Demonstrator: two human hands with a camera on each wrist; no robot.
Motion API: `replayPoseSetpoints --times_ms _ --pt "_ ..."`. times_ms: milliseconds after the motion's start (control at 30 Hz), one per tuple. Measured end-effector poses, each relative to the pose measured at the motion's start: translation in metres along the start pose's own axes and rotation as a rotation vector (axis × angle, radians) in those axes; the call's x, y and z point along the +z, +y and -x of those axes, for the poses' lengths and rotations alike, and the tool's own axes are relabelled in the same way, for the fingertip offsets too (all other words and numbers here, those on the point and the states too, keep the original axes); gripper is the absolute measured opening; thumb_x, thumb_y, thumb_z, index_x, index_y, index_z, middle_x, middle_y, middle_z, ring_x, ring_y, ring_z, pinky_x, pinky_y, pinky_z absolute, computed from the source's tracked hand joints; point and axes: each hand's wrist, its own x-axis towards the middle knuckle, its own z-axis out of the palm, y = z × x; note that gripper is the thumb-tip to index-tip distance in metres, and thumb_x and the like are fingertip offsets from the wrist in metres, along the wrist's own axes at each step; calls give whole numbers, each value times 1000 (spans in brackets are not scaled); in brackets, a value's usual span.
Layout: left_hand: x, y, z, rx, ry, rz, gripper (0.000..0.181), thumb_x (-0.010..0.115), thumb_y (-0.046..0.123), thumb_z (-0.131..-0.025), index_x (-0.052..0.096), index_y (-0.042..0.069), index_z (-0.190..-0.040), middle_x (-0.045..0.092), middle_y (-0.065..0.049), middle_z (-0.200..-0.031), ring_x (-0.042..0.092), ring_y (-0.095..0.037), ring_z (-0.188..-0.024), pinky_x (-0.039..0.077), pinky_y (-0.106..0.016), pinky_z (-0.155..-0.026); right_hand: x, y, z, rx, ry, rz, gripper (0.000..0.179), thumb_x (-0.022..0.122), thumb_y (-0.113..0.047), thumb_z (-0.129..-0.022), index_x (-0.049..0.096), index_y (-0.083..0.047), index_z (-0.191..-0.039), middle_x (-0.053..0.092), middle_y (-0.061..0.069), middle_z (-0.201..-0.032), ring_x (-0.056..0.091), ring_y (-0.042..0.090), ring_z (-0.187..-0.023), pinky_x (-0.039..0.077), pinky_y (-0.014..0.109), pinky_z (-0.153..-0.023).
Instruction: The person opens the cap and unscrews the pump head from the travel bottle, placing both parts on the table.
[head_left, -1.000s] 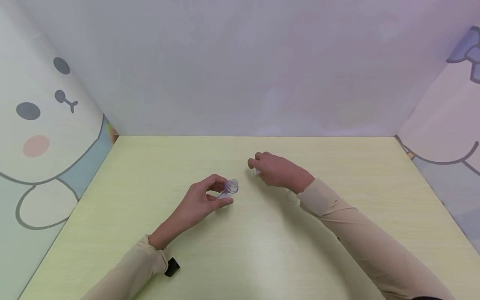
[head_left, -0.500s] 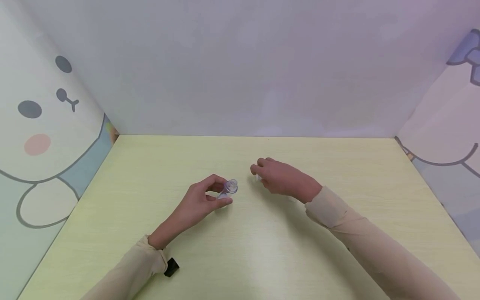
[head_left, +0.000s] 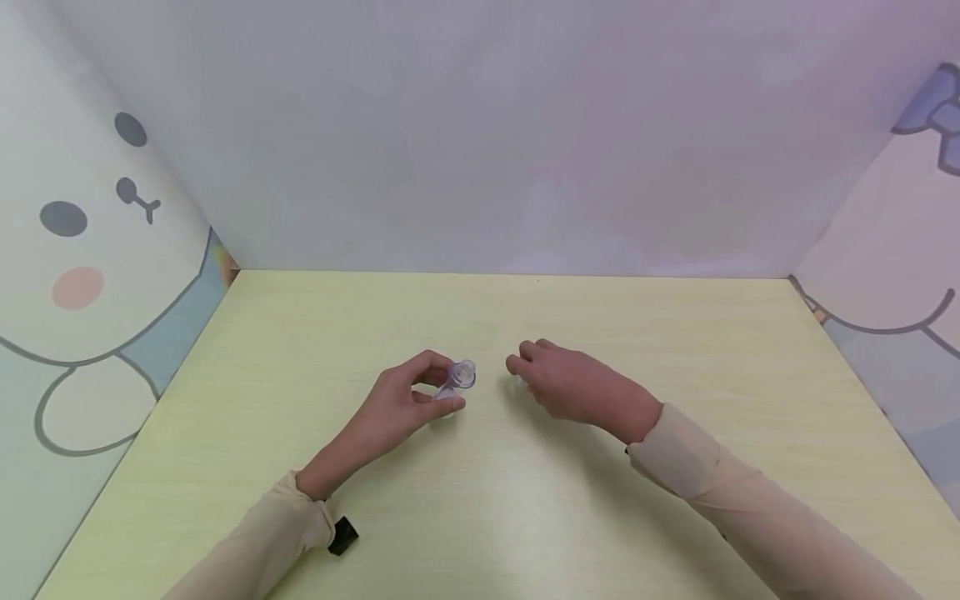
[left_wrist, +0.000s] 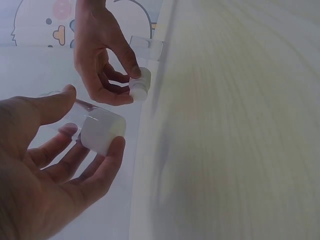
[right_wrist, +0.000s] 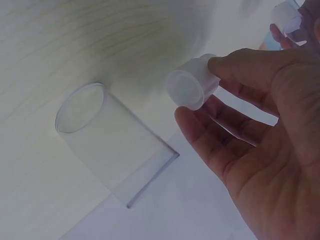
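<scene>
My left hand (head_left: 408, 393) holds a small clear plastic container with a white lower part (left_wrist: 103, 131) between thumb and fingers. In the head view its clear, purple-tinted end (head_left: 463, 373) faces up. My right hand (head_left: 577, 385) pinches a small white cap-like piece (right_wrist: 192, 82), stepped in width with a round recessed end, between thumb and fingertips. Only a sliver of it shows in the head view. A clear oval plastic cover (right_wrist: 117, 145) stands close to my right hand on the table; the hand and forearm hide it in the head view.
The pale wood-grain table (head_left: 480, 500) runs back to a plain light wall (head_left: 480, 142). Side panels with cartoon animals (head_left: 97, 250) border it left and right. A small black block (head_left: 343, 536) shows by the left cuff.
My right hand has drawn back toward me and slightly right with the white piece, now covering the clear cover in the head view. My left hand has stayed nearly still.
</scene>
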Motion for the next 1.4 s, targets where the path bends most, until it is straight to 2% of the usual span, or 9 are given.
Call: replayPoseSetpoints --times_ms 200,367,667,1167,1267,1400 --pt "0 1 0 11 -5 1 36 84 23 -90 66 20 -122 74 -2 -118 68 -20 -114 62 -26 -86 3 -5 4 -21 16 17 20 69 6 -90 60 -5 -104 53 4 -83 49 19 -71 46 24 -59" --pt "1 1 0 9 -9 3 37 84 23 -91 66 19 -123 73 -2 -118 67 -21 -114 62 -25 -86 4 -6 5 -13 0 16 17 70 4 -91 59 -6 -100 52 3 -81 48 19 -70 46 24 -59" --pt "1 1 0 7 -10 -8 37 83 23 -91 66 19 -123 73 -2 -118 67 -20 -114 62 -25 -86 4 -4 6 -5 -7 18 21 73 1 -91 61 -7 -106 54 3 -84 51 18 -73 49 26 -63" --pt "1 -3 -5 14 -4 22 37 81 21 -93 64 16 -125 73 -6 -121 68 -24 -115 62 -24 -86 3 -1 7 -36 50 63 29 78 -2 -87 61 -6 -111 57 4 -88 54 21 -76 52 30 -69" --pt "1 -3 -7 10 -4 23 38 81 20 -93 64 16 -126 72 -6 -122 69 -24 -116 62 -27 -91 2 -1 8 -26 48 68 31 80 -6 -88 62 -5 -114 61 5 -93 57 22 -80 54 31 -73" --pt "2 -1 -10 -15 0 -5 39 81 21 -93 63 17 -127 72 -4 -124 71 -24 -117 60 -38 -100 0 -2 10 -12 52 67 33 81 -9 -88 62 -5 -116 63 7 -98 59 23 -85 56 32 -75"
